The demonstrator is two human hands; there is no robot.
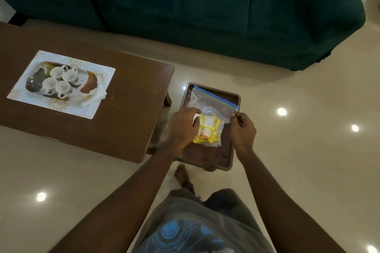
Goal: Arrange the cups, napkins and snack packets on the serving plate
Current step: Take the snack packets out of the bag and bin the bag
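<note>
Crowding stool point(230, 156): zip bag point(213, 104), both hands.

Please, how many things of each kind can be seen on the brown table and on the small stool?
White cups: 4
Serving plate: 1
White placemat: 1
Clear zip bag: 1
Yellow snack packets inside the bag: a bunch, number cannot be told
Total without the packets: 7

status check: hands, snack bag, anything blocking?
Left hand and right hand both grip the clear zip-top plastic bag of yellow snack packets over the small brown stool. White cups already plated. Nothing blocking.
</note>
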